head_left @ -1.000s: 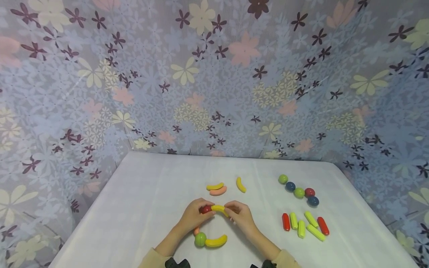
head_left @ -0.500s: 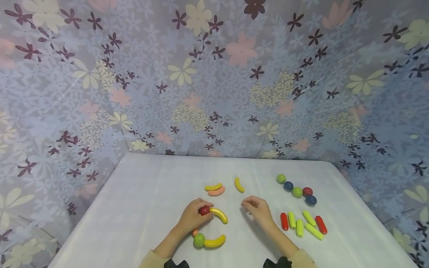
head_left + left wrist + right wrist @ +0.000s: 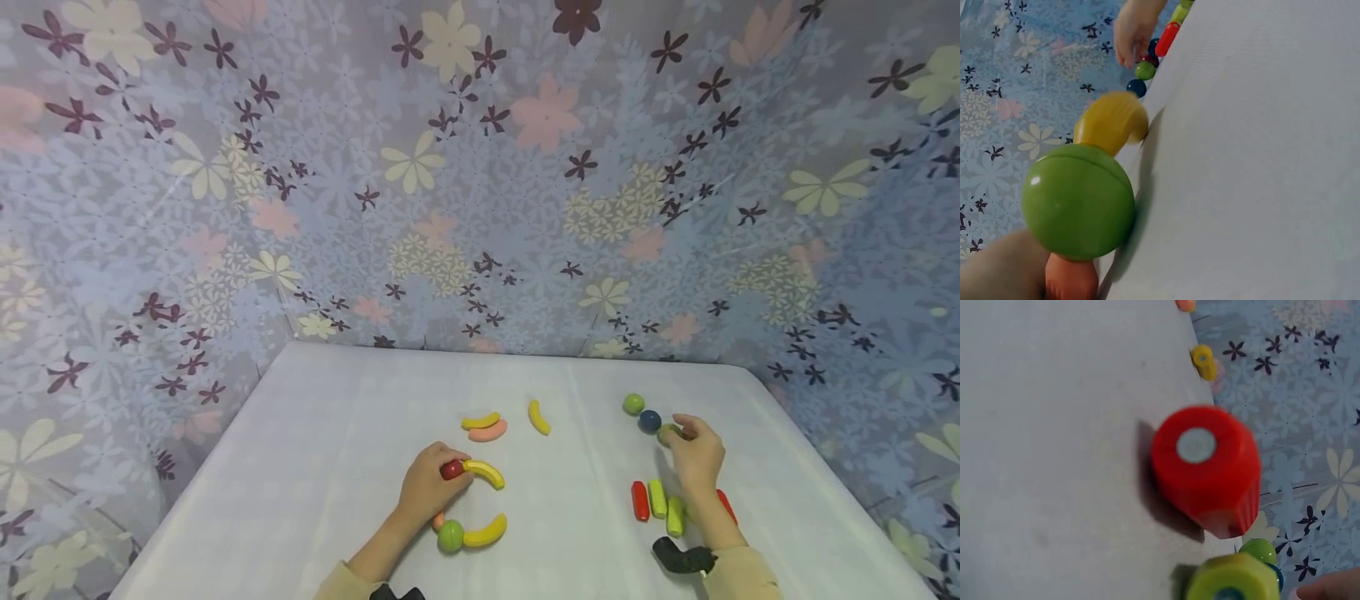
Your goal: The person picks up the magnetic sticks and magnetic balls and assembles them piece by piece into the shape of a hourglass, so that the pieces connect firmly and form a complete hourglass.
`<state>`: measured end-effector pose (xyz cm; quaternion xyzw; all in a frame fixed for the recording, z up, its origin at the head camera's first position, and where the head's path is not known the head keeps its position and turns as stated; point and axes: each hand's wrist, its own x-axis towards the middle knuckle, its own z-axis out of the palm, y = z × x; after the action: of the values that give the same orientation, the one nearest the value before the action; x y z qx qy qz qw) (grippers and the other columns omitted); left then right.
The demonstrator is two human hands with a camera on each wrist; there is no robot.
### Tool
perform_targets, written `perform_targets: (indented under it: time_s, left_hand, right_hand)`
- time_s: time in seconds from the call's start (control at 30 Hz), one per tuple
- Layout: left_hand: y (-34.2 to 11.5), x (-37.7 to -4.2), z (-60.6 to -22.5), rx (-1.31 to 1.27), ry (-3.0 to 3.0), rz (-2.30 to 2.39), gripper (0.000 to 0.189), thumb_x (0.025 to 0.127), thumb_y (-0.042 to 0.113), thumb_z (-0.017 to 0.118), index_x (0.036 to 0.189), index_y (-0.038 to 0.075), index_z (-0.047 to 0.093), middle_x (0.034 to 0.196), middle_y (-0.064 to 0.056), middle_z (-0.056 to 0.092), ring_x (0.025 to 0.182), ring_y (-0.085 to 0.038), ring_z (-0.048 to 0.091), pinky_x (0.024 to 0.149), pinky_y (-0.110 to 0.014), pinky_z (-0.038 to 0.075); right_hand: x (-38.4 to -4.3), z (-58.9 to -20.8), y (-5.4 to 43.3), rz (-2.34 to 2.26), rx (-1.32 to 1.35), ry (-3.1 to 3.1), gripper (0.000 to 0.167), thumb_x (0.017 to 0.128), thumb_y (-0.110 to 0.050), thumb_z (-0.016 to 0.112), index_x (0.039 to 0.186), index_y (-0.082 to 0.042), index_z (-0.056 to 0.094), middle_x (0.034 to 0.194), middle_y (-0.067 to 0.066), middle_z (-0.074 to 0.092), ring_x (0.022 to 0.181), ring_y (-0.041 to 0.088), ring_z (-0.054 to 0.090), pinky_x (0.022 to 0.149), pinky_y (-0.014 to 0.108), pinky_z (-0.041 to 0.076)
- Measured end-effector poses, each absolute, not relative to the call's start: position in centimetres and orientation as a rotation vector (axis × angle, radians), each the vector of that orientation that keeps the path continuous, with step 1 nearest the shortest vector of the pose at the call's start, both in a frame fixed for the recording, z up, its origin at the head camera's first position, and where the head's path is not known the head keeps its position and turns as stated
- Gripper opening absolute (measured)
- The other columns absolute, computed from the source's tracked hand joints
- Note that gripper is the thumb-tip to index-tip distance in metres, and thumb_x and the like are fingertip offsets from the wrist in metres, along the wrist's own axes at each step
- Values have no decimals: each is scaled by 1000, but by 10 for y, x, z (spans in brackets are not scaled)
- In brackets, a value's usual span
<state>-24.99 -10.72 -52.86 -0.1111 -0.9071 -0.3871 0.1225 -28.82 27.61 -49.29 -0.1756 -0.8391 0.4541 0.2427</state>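
Observation:
My left hand (image 3: 429, 487) pinches a red ball (image 3: 452, 470), with a yellow curved stick (image 3: 486, 473) joined to its right side. Below that hand, a green ball (image 3: 451, 536) sits between a second yellow curved stick (image 3: 486, 531) and a short orange stick (image 3: 1071, 278), which the hand partly hides in the head view. On the right, my right hand (image 3: 699, 458) hovers with bent, spread fingers at a cluster of balls. Its fingertips are right at another green ball (image 3: 666, 433); the red and dark blue balls there are largely covered by the hand.
A dark blue ball (image 3: 650, 422) and a green ball (image 3: 633, 404) lie beyond the right hand. Red sticks (image 3: 640, 501) and light green sticks (image 3: 674, 516) lie near its forearm. Toward the back are yellow curved sticks (image 3: 538, 417) and a pink one (image 3: 488, 431).
My right hand has let go of the yellow curved stick and moved right to the ball cluster. The left hand has stayed at the red ball, the stick still joined.

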Motion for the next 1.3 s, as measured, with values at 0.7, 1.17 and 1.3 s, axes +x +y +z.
perform_targets:
  time_s: [0.7, 1.17, 1.3]
  left_hand:
    - [-110, -233, -513, -123, -2807, -988, 22, 70, 33, 74, 63, 17, 61, 53, 10, 54, 51, -4, 43, 48, -18, 33]
    - [-108, -233, -513, -213, -2818, -1206, 21, 73, 31, 74, 88, 17, 73, 73, 10, 62, 61, -4, 45, 56, -18, 34]
    - [-104, -233, -515, -145, -2808, -1190, 20, 70, 32, 76, 86, 19, 74, 70, 12, 63, 57, -4, 45, 54, -18, 32]
  right_hand:
    - [-293, -505, 282, 1069, -312, -2480, 39, 84, 0, 63, 120, 12, 55, 117, 33, 58, 107, 44, 55, 91, 55, 47]
    - [-273, -489, 263, 1135, -275, -2436, 38, 84, -13, 70, 116, 4, 60, 110, 24, 65, 99, 32, 59, 80, 29, 43]
    - [-261, -489, 241, 1215, -198, -2444, 37, 82, -15, 74, 113, 1, 64, 105, 18, 68, 91, 19, 60, 70, 12, 44]
